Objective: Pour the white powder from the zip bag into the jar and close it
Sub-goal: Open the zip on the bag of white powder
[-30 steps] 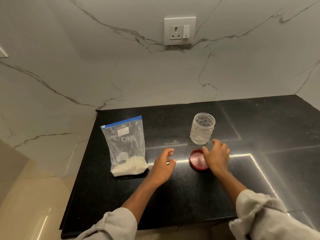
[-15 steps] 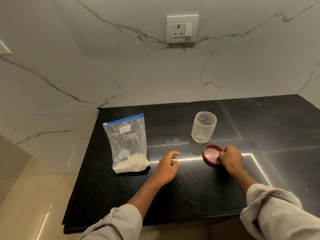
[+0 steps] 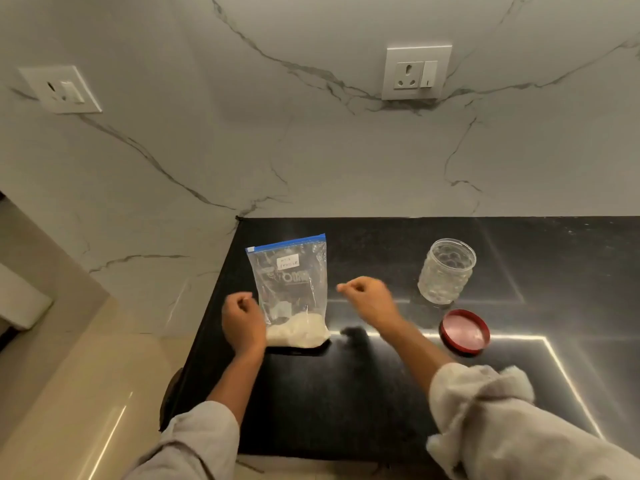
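Note:
A clear zip bag (image 3: 291, 282) with a blue seal strip and a white label stands upright on the black counter (image 3: 346, 393), white powder heaped at its bottom. My left hand (image 3: 242, 320) hovers just left of the bag, fingers curled, holding nothing. On the bag's right, level with its middle, my right hand (image 3: 369, 299) is loosely closed and not touching it. The open, empty textured glass jar (image 3: 446, 270) stands further right. Its red lid (image 3: 464, 332) lies flat on the counter in front of the jar.
A marble wall rises behind the counter with a socket plate (image 3: 417, 72) above the jar and another socket plate (image 3: 60, 89) at the left. The counter's left edge drops off just beside my left hand, and its front edge runs near my sleeves.
My right hand left the red lid on the counter and swung left to the bag. My left hand moved from the bag's right side to its left. The view shifted left.

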Motion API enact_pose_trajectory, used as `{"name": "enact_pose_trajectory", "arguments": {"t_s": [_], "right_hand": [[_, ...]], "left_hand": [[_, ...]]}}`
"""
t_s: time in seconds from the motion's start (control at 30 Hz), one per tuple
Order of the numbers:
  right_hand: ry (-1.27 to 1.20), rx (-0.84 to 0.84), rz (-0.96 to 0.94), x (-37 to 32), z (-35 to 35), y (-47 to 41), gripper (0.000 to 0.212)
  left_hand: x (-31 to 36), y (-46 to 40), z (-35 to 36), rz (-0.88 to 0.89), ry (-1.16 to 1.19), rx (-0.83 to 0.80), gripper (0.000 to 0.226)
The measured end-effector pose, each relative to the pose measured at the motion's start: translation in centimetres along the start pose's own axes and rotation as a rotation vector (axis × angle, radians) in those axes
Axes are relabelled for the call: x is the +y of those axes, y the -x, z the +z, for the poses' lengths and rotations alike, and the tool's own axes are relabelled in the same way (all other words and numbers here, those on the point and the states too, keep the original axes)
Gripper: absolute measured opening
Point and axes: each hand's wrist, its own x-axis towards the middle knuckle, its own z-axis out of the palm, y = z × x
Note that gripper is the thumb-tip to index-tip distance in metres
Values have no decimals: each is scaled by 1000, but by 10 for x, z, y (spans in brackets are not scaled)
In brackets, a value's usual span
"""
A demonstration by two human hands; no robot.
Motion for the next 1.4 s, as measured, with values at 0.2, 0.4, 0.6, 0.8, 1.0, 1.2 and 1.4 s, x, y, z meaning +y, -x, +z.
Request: {"name": "enact_pose_trajectory", "arguments": {"t_s": [0.2,0.4,0.6,0.8,1.0,1.2,1.4], "right_hand": [[223,-361,41,8,58,-8,52],[178,-299,19,12,50,2,37],[124,-153,40,51,-21,47,31],[94,-166,147,94,-55,85,46],[90,47,70,71,-86,82,101],[246,531,-603,-5,-85,60,19],[355,280,-712,-55,-64,46,16]], "left_hand": [[-24,-13,-3,-220,-195,-242,46],[-4,12,9,-103,-194,-400,12],[18,77,28,10,-148,-598,7],[11,116,35,-21,-234,-770,10],[33,85,23,-64,-43,-793,22],[74,39,41,-45,211,-710,17],[82,46,31,212,233,-711,9]]}}
